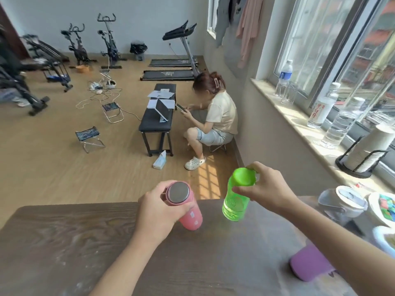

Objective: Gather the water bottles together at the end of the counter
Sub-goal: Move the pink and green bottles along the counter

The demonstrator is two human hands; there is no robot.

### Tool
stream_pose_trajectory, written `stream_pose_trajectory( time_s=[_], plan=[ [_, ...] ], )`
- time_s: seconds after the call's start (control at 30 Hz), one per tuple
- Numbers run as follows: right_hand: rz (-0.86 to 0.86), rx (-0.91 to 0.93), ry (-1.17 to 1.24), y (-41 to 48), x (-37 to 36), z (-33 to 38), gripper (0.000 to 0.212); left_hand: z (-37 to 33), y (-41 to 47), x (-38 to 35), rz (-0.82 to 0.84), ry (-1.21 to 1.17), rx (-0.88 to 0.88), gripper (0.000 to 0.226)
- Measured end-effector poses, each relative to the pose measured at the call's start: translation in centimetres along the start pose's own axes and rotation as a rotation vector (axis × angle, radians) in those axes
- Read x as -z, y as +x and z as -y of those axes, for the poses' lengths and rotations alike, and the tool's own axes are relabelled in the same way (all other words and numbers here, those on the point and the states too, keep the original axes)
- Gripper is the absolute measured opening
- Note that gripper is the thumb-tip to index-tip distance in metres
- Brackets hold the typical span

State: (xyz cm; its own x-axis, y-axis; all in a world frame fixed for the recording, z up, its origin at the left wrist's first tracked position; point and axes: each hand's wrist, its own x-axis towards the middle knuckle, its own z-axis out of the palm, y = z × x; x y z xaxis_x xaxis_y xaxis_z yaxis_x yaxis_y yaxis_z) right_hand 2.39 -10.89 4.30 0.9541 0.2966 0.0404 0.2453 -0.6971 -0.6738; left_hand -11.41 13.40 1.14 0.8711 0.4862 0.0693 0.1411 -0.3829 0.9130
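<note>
Purple rounded bottle point(310, 267) lying on dark wood-grain counter point(64, 242), near right. Left hand point(159, 210) wrapped around pink steel-capped bottle point(188, 207); right hand point(264, 190) gripping translucent green plastic bottle point(236, 199), both near counter's far edge.

Sunlight came through the tall windows point(333, 45) and fell in a grid on the wooden floor point(64, 171). Exercise bikes point(109, 43) and a folded treadmill point(183, 41) stood along the pale wall point(53, 11), with a black bench point(157, 118) nearer and clothes point(248, 28) hanging by the window.
</note>
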Motion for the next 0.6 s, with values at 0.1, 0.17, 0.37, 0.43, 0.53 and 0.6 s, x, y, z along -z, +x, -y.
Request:
stream_pose_trajectory(
  time_s=[0.1, 0.17, 0.37, 0.43, 0.53, 0.6],
  plan=[
    [0.076, 0.08, 0.023, 0.1, -5.6, 5.9, 0.056, 2.8, -1.5, 8.0, -0.074, 0.011, 0.046, 0.05],
    [0.126, 0.142, 0.014, -0.2, -9.8, 10.4, 0.053, 5.0, -2.9, 13.7, -0.147, 0.046, 0.077, 0.05],
    [0.254, 0.317, 0.026, -2.0, -23.1, 24.8, 0.054, 11.9, -8.0, 29.6, -0.341, 0.112, 0.156, 0.053],
    [0.29, 0.352, 0.037, -2.7, -27.3, 29.1, 0.058, 14.0, -9.6, 33.5, -0.38, 0.115, 0.179, 0.054],
    [0.335, 0.394, 0.06, -3.9, -33.0, 34.5, 0.063, 16.8, -11.9, 38.1, -0.429, 0.124, 0.203, 0.052],
    [0.358, 0.408, 0.059, -4.5, -36.0, 37.2, 0.065, 18.3, -12.9, 40.1, -0.448, 0.117, 0.215, 0.051]
  ],
)
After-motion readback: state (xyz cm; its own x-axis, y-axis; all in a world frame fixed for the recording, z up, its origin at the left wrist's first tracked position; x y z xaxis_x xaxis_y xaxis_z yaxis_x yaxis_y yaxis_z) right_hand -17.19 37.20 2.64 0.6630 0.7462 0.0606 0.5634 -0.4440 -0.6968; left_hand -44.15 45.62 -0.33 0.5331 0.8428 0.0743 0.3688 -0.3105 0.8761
